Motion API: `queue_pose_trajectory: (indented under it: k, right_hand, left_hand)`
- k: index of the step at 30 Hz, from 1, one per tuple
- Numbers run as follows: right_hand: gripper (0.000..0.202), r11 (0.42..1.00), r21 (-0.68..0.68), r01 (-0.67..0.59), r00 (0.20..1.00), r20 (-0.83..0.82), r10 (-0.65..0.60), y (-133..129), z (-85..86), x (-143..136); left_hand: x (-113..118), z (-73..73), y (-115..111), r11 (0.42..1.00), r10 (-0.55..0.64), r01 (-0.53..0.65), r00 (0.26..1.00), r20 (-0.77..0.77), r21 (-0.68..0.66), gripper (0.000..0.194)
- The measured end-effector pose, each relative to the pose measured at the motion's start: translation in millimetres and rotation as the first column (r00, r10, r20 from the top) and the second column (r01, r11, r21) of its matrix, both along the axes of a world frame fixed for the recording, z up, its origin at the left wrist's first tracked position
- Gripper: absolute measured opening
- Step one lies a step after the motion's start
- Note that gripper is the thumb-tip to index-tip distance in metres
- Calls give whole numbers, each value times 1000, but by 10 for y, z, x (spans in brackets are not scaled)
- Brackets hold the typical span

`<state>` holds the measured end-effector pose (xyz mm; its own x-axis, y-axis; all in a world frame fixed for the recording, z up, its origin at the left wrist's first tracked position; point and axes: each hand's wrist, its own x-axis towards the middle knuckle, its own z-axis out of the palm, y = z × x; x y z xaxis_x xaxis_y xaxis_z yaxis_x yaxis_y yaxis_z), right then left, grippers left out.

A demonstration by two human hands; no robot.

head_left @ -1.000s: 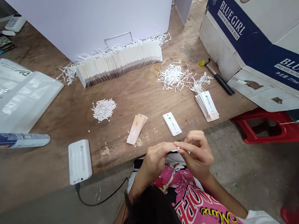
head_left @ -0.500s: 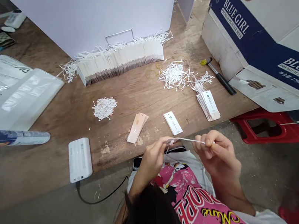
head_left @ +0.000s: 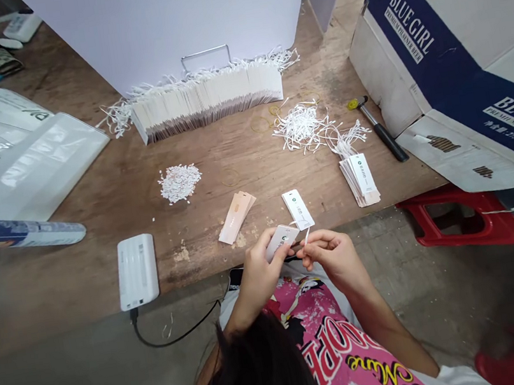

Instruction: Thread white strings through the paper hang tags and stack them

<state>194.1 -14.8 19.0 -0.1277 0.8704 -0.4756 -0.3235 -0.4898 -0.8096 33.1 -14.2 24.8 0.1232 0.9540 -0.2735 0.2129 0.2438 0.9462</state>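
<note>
My left hand (head_left: pixel 262 269) is closed on a white hang tag (head_left: pixel 281 240) with small print, held over the table's front edge. Beside it my right hand (head_left: pixel 331 255) pinches a white string (head_left: pixel 306 235) between thumb and finger. Just beyond the hands lies a second white hang tag (head_left: pixel 297 209). To its left is a small fanned stack of tan tags (head_left: pixel 236 217). Farther right rests a stack of strung tags (head_left: pixel 360 180), its strings pointing away from me. Behind that spreads a heap of loose white strings (head_left: pixel 301 126).
A long row of strung tags (head_left: pixel 209 100) stands before a white panel (head_left: pixel 174 25). A pile of tiny white pieces (head_left: pixel 180 184), a power bank (head_left: pixel 137 271) and a spray can (head_left: pixel 21 232) are left. A hammer (head_left: pixel 382 132) and a Blue Girl carton (head_left: pixel 440 62) are right.
My right hand has moved left, close to my left hand. The tag in my left hand has turned its printed face up, and the string is no longer stretched tight between the hands.
</note>
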Motion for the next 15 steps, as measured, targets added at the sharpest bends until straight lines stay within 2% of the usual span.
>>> queue_pose_trajectory:
  k: [2, 5, 11, 13, 15]
  right_hand:
    - [17, 995, 95, 10, 998, 62, -16, -3, 8, -30]
    - [10, 969, 241, 57, 976, 193, -105, -12, 86, -67]
    - [2, 946, 323, 38, 960, 251, -125, -36, 169, -127]
    - [5, 921, 389, 31, 948, 281, -151, -45, 145, -152]
    - [9, 872, 490, 19, 919, 335, -208, -58, 110, -178]
  left_hand:
    - [8, 35, -7, 1000, 15, -14, 998, -59, 22, 13]
    - [17, 89, -18, 999, 29, -27, 996, -83, 25, 14]
    - [37, 135, -37, 992, 39, -12, 976, -213, 127, 13]
    - [46, 142, -45, 987, 46, -8, 971, -234, 159, 14]
    - [53, 149, -53, 982, 56, -8, 968, -246, 189, 14]
